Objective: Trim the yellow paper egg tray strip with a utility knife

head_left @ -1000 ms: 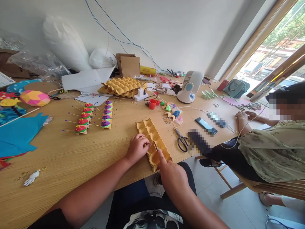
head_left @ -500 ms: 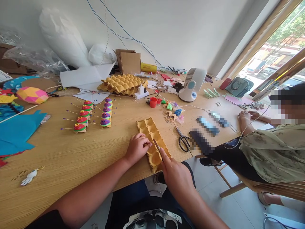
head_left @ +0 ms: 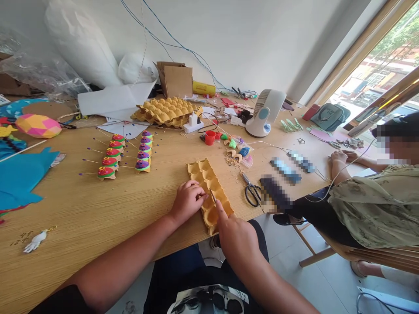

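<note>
A two-row strip of yellow egg carton (head_left: 209, 172) lies at the table's front edge. My left hand (head_left: 188, 200), its fingers curled, grips the strip's left rim. My right hand (head_left: 240, 237) is closed round a small knife (head_left: 213, 196), index finger stretched along its back. The thin dark blade rests on the strip between the two rows of cups; most of the handle is hidden in my palm. Just right of the strip lie black-handled scissors (head_left: 251, 192).
Two rows of painted carton caterpillars (head_left: 109, 162) with pins sticking out stand to the left. More egg trays (head_left: 166, 111), a red cup (head_left: 210, 138) and a white fan (head_left: 265, 113) are farther back. A person (head_left: 376, 205) sits at the right.
My right hand and the knife have shifted slightly left and toward me along the strip. The left hand keeps its grip. The whole view has moved a little.
</note>
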The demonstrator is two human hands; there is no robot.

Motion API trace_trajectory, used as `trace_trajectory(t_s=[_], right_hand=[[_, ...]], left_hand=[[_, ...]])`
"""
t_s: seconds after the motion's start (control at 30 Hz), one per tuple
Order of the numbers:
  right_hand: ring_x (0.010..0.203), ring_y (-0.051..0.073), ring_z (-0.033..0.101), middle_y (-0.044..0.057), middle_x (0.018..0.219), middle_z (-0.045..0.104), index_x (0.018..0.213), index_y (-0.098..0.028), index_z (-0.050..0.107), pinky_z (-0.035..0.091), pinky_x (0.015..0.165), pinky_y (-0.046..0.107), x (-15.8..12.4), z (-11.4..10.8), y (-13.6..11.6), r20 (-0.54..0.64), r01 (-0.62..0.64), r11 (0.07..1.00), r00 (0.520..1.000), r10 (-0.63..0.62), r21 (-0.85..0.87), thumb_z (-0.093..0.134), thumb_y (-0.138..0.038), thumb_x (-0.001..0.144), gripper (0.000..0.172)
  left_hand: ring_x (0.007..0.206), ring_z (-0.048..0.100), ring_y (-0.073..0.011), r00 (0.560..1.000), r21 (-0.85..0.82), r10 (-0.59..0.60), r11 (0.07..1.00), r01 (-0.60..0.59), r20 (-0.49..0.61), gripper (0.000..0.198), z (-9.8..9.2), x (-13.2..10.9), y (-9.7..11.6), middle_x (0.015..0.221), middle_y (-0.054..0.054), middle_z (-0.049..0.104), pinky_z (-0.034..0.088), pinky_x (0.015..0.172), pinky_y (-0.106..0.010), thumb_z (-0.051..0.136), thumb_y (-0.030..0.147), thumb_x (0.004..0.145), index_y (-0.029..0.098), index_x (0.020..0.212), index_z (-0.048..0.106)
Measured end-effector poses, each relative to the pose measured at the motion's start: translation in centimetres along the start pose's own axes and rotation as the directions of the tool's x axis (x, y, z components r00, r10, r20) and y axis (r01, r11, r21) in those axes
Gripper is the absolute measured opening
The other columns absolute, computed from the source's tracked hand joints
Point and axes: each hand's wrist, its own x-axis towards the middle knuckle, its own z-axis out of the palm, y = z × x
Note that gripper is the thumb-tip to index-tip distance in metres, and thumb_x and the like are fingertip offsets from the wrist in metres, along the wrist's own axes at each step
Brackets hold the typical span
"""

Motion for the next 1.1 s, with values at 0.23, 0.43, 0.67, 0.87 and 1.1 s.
trace_trajectory(t_s=[0.23, 0.43, 0.67, 0.87, 1.1], right_hand=[[0.074, 0.022, 0.075, 0.008, 0.086, 0.075, 0.162, -0.023, 0.025, 0.054, 0.060, 0.028, 0.31, -0.86, 0.20, 0.050, 0.008, 0.999, 0.999, -0.005, -0.052, 0.051, -0.010, 0.092, 0.075], [0.077, 0.021, 0.075, 0.008, 0.088, 0.075, 0.162, -0.024, 0.022, 0.054, 0.062, 0.027, 0.83, -0.62, -0.04, 0.052, 0.000, 0.999, 0.999, 0.002, -0.044, 0.049, -0.010, 0.093, 0.075], [0.073, 0.020, 0.075, 0.008, 0.085, 0.074, 0.162, -0.023, 0.024, 0.053, 0.059, 0.026, 0.65, -0.16, -0.26, 0.036, 0.003, 0.999, 0.999, -0.002, -0.048, 0.051, -0.009, 0.092, 0.076], [0.072, 0.020, 0.075, 0.007, 0.085, 0.074, 0.162, -0.024, 0.022, 0.053, 0.061, 0.025, 0.50, -0.25, -0.23, 0.057, 0.004, 0.998, 0.998, 0.000, -0.066, 0.057, -0.009, 0.089, 0.082], [0.074, 0.019, 0.075, 0.008, 0.086, 0.074, 0.162, -0.024, 0.021, 0.052, 0.061, 0.024, 0.74, -0.24, -0.18, 0.047, 0.000, 0.998, 0.999, 0.002, -0.058, 0.052, -0.012, 0.094, 0.077]], left_hand=[[0.113, 0.060, -0.0265, 1.000, 0.011, -0.002, 1.000, 0.002, -0.008, 0.014, 0.11, 0.02, 0.07, 0.079, -0.001, 0.072, 0.042, 0.099, -0.045, 0.069, 0.028, 0.086, 0.025, 0.073, 0.068], [0.114, 0.059, -0.0271, 1.000, 0.008, 0.001, 1.000, -0.001, 0.011, 0.016, -0.01, 0.04, 0.00, 0.078, -0.001, 0.071, 0.042, 0.098, -0.044, 0.069, 0.030, 0.087, 0.024, 0.072, 0.066], [0.115, 0.059, -0.0273, 1.000, 0.002, 0.004, 1.000, -0.004, 0.026, 0.017, 0.14, 0.03, -0.01, 0.079, -0.001, 0.071, 0.042, 0.098, -0.045, 0.068, 0.029, 0.087, 0.024, 0.071, 0.065], [0.114, 0.059, -0.0273, 1.000, -0.002, -0.001, 1.000, 0.001, 0.020, 0.016, 0.05, 0.04, 0.13, 0.077, -0.001, 0.071, 0.043, 0.098, -0.044, 0.068, 0.029, 0.087, 0.024, 0.072, 0.065], [0.114, 0.059, -0.0275, 1.000, -0.015, 0.012, 1.000, -0.011, 0.026, 0.018, 0.18, 0.00, -0.01, 0.076, -0.002, 0.069, 0.044, 0.097, -0.044, 0.067, 0.029, 0.087, 0.024, 0.070, 0.064]])
